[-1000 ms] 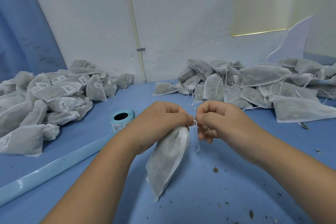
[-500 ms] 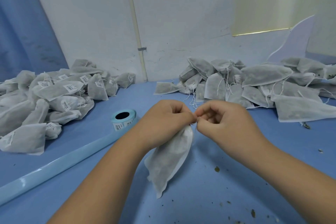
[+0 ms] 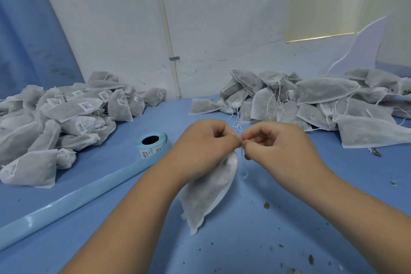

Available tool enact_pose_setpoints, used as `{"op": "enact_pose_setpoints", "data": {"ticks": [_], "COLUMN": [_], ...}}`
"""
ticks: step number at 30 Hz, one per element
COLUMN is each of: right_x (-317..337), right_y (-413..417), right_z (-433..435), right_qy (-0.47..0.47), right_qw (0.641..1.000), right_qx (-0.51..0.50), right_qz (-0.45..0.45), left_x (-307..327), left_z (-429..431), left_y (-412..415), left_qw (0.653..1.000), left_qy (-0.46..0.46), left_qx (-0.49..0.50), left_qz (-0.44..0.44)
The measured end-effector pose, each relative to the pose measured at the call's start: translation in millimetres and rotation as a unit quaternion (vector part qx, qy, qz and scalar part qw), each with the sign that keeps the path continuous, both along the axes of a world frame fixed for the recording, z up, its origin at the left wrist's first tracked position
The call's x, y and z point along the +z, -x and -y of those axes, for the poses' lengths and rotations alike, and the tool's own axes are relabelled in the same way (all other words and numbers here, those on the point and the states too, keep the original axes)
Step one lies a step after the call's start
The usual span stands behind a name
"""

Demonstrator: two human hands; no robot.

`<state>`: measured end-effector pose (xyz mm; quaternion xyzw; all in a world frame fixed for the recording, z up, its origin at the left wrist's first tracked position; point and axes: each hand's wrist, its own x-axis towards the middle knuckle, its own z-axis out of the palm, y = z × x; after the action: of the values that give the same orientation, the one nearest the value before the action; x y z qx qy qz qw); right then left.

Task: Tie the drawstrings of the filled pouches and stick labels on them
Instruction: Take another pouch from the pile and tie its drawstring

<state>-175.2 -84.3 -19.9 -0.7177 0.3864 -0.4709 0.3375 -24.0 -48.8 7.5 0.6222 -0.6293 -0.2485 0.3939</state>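
Note:
A filled white pouch (image 3: 208, 191) hangs from my hands over the blue table (image 3: 244, 240), its bottom corner touching the surface. My left hand (image 3: 202, 147) grips the pouch's gathered neck. My right hand (image 3: 273, 147) pinches the white drawstring (image 3: 243, 167) right beside it, fingertips of both hands nearly meeting; a loose string end dangles below. A light-blue roll of labels (image 3: 153, 143) stands on the table left of my left hand.
A heap of labelled pouches (image 3: 62, 118) fills the left side. A heap of unlabelled pouches with loose strings (image 3: 311, 102) lies at the back right. A pale blue strip (image 3: 73, 198) runs diagonally across the table. Dark crumbs (image 3: 266, 206) scatter near the front right. The white wall is close behind.
My hands stayed together at the pouch's neck, fingers working the drawstring; the right hand's fingers shifted slightly and the pouch swung a little.

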Motion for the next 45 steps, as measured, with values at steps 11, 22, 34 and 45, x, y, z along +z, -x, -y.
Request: {"op": "enact_pose_setpoints", "data": {"ticks": [11, 22, 34, 45], "right_x": [3, 4, 4, 3], "right_y": [4, 6, 3, 2], "right_z": [1, 5, 0, -6], "right_qy": [-0.037, -0.085, -0.024, 0.066], "right_qw": [0.997, 0.995, 0.999, 0.998], "right_qx": [-0.006, 0.039, 0.023, 0.004], "right_qz": [-0.063, -0.033, 0.021, 0.013], "left_x": [-2, 0, 4, 5], "left_z": [3, 1, -3, -3], "left_y": [-1, -1, -3, -3], "left_qw": [0.998, 0.999, 0.981, 0.986], "left_qy": [0.045, 0.035, -0.064, -0.04], "left_qx": [0.024, 0.007, -0.065, -0.046], "left_qz": [0.049, -0.025, -0.17, -0.157]}}
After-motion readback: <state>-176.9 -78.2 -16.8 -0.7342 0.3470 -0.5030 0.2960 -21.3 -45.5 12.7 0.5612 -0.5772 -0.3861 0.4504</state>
